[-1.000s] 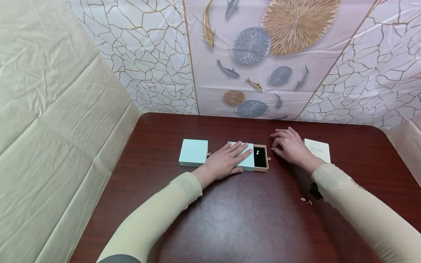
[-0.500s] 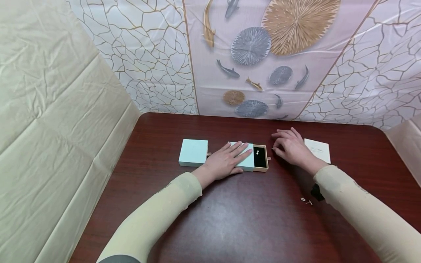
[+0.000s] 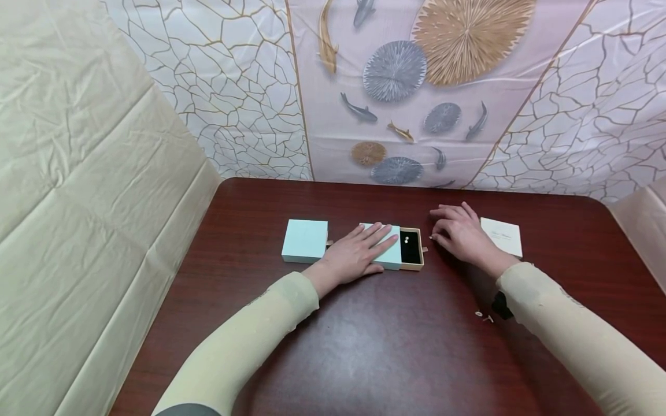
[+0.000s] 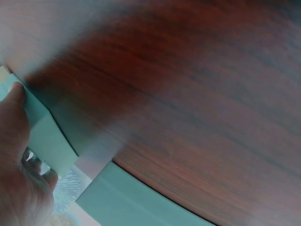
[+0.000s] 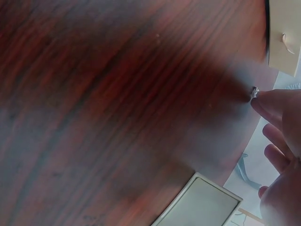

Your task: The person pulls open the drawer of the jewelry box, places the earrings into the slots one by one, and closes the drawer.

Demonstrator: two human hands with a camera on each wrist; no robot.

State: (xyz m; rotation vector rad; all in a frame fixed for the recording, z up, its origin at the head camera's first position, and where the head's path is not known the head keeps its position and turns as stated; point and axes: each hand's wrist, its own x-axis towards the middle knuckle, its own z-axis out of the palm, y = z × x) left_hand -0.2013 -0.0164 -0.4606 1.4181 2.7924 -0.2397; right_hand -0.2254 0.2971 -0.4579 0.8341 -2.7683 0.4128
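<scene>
My left hand (image 3: pixel 350 255) lies with fairly straight, spread fingers on a pale mint drawer box (image 3: pixel 391 259). In the left wrist view its thumb (image 4: pixel 16 92) presses the side of the box. The box's drawer (image 3: pixel 413 267) is slid partly out to the right, and small shiny studs (image 3: pixel 407 240) sit on its black pad. Just right of the drawer, my right hand (image 3: pixel 459 234) pinches a tiny silvery earring (image 5: pixel 254 93) between thumb and index finger, close over the table. Its other fingers are bent and hold nothing.
Another mint box (image 3: pixel 305 240) stands to the left, with a ribbon tab on its right side. A white printed square (image 3: pixel 506 236) lies beyond the right wrist. Two tiny pieces (image 3: pixel 479 314) lie on the dark wooden table (image 3: pixel 333 358), left of the right forearm.
My right hand has shifted very slightly right, away from the drawer, and a small bright bit shows at its fingertips. My left hand and the boxes keep their places.
</scene>
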